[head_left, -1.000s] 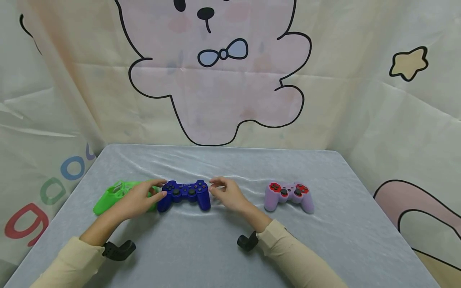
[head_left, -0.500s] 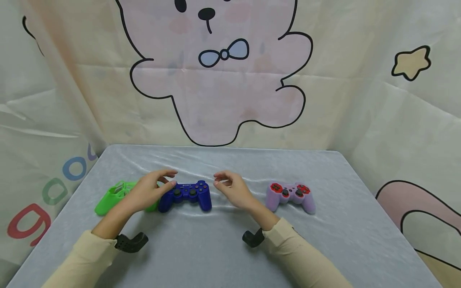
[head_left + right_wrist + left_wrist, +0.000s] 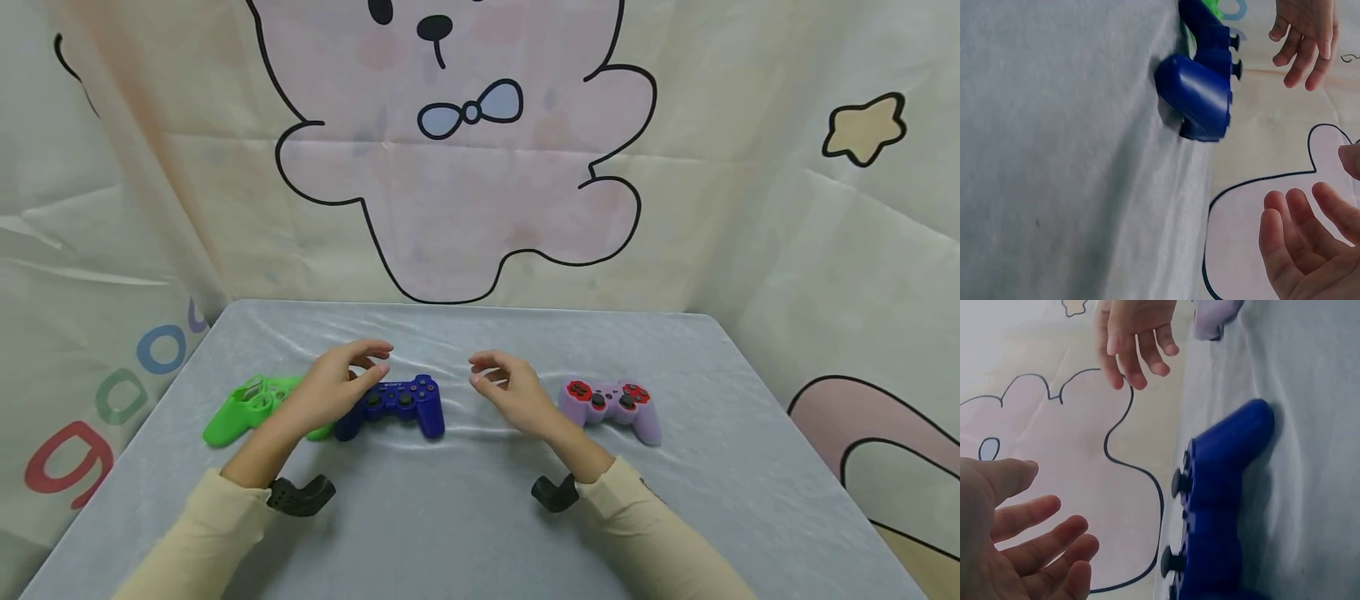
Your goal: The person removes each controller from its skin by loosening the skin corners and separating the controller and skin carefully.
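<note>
A blue game controller (image 3: 405,403) lies on the table in the middle of the head view, sticks up. My left hand (image 3: 339,385) hovers above its left side with relaxed fingers, hiding part of it. To the right of the controller my right hand (image 3: 517,395) hangs in the air, fingers loosely bent, holding nothing. In the left wrist view the blue controller (image 3: 1216,500) stands apart from the fingers. A green controller shell (image 3: 251,406) lies at the left, partly behind my left hand and forearm. Beyond my right hand rests a lilac controller (image 3: 611,407) with red button areas.
A grey-blue cloth covers the table (image 3: 450,517). Behind it hangs a pale curtain (image 3: 465,208) with a cartoon bear print. Each wrist carries a black camera mount, one on the left wrist (image 3: 302,497) and one on the right wrist (image 3: 555,493).
Both hands have risen and shifted to the right. My left hand has come away from the blue controller's left side and now hovers over it; the right hand has moved away from it.
</note>
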